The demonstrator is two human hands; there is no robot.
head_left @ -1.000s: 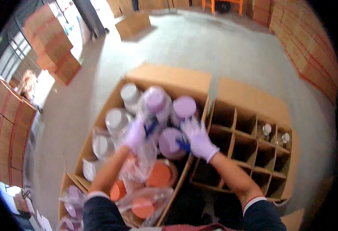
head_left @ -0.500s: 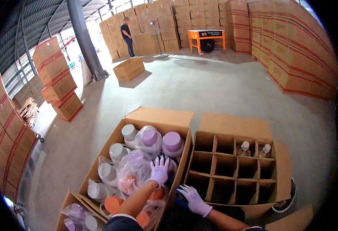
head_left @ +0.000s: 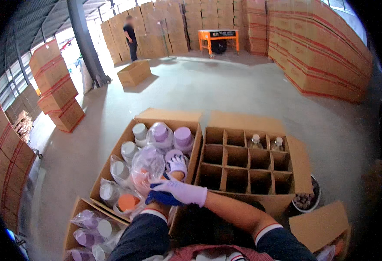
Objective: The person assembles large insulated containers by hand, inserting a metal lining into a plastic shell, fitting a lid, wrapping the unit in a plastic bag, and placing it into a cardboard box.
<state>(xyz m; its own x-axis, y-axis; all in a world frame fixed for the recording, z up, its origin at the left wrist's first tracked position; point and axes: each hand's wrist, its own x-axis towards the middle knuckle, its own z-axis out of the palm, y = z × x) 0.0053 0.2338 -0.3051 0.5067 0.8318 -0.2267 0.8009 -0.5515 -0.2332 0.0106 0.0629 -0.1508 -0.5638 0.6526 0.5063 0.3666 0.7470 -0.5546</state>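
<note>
Inside the left carton (head_left: 197,143), my left hand (head_left: 176,165), in a pale lilac glove, rests with its fingers stretched against a purple-capped bottle (head_left: 175,155). My right hand (head_left: 175,191), gloved the same with a blue palm, crosses over and wraps round my left forearm (head_left: 158,208). A clear plastic bag (head_left: 148,163) covers something orange beside them. Purple-capped bottles (head_left: 183,137), grey-white-capped bottles (head_left: 139,130) and an orange-capped bottle (head_left: 128,202) fill the carton, many in clear bags. My right hand hides part of the contents.
To the right stands a divided carton (head_left: 247,169) with two clear bottles (head_left: 255,141) in far cells. A smaller carton (head_left: 82,204) of bagged bottles is at lower left, a bucket (head_left: 315,195) at right. Farther off are stacked cartons (head_left: 325,52), an orange-framed machine (head_left: 219,41) and a person (head_left: 130,39).
My right hand has moved from the divided carton's near left corner onto my left forearm. My left hand has shifted slightly, uncovering a purple cap. The whole view has tilted down.
</note>
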